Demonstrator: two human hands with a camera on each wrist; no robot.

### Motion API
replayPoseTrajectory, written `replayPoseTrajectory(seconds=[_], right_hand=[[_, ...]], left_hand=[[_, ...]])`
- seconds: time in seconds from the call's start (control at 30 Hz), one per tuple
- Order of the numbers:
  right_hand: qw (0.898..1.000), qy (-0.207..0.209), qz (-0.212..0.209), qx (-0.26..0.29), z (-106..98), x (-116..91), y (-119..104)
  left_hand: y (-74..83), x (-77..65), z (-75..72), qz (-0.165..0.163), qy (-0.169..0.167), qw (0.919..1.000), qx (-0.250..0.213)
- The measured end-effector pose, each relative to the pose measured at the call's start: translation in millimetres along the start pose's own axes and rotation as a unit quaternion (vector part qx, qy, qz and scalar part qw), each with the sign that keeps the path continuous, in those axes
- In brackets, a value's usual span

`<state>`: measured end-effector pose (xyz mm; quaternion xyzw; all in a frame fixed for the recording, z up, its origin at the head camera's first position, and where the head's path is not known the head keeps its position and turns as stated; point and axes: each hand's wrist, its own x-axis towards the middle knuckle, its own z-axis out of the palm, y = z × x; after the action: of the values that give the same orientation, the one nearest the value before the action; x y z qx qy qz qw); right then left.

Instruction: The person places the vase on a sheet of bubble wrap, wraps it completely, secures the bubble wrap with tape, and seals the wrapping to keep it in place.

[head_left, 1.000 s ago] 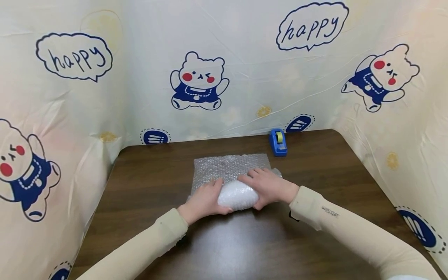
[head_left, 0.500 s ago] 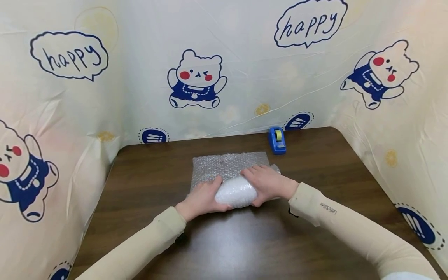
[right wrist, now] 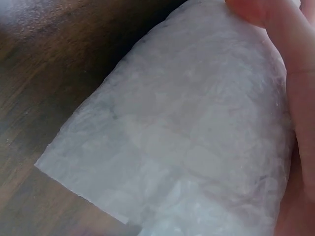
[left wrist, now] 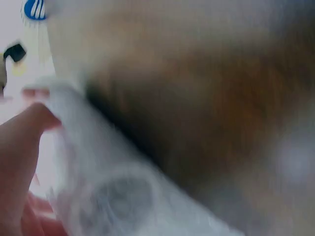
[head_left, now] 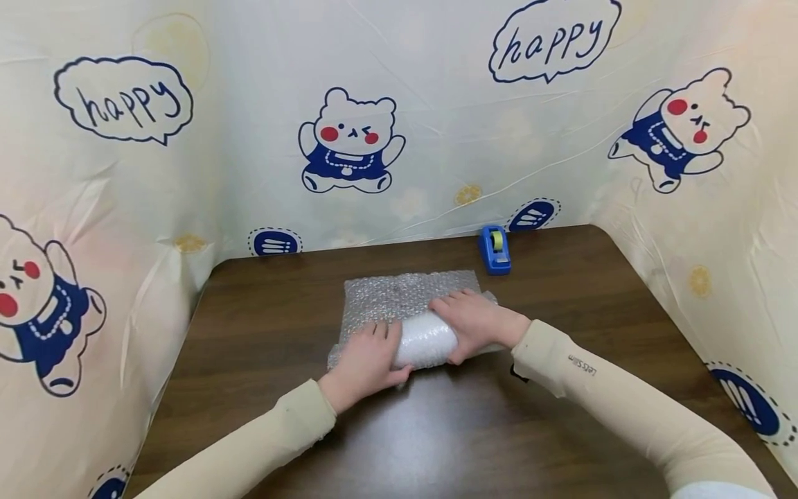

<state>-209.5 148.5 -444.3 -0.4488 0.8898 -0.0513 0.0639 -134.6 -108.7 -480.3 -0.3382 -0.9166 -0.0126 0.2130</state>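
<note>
A white, bubble-wrapped bundle (head_left: 427, 339) lies across the middle of the dark table, with a flat sheet of bubble wrap (head_left: 399, 294) spreading out behind it. My left hand (head_left: 364, 357) grips its left part, fingers over the top and thumb along the near side. On the right part, my right hand (head_left: 474, 322) holds it in the same way. What is inside the wrap is hidden. The left wrist view is blurred but shows a round end of the roll (left wrist: 123, 201). In the right wrist view, loose wrap (right wrist: 98, 172) sticks out past the right hand.
A blue tape dispenser (head_left: 495, 251) with a yellowish roll stands near the table's back edge, right of the sheet. Printed fabric (head_left: 436, 138) with bears and "happy" bubbles hangs behind and at both sides of the table (head_left: 249, 388).
My left hand has shifted on the bundle, its fingers now further over the top, and the wrap's left end shows beyond it. My right hand stays nearly in place.
</note>
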Motion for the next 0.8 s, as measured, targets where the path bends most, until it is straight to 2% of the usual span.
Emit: replayPoseTrajectory(seconds=[0.1,0.23,0.47,0.67,0.8], right_hand=[[1.0,0.0,0.0,-0.004,-1,2,1],[1.0,0.003,-0.006,-0.011,-3,4,1],[0.999,0.017,-0.023,-0.044,-7,6,1],[0.996,0.024,-0.026,-0.078,-4,3,2],[0.998,0.021,-0.022,-0.06,-4,-3,0]], left_hand=[[8.8,-1.6,2.8,-0.007,0.004,0.9991,0.041],[13.4,-4.8,9.2,-0.032,-0.018,0.9979,0.054],[7.7,-5.0,15.5,-0.056,-0.039,0.9973,0.027],[1.1,-0.9,14.5,-0.048,-0.055,0.9973,-0.002],[-4.1,1.6,12.3,-0.043,-0.068,0.9965,-0.026]])
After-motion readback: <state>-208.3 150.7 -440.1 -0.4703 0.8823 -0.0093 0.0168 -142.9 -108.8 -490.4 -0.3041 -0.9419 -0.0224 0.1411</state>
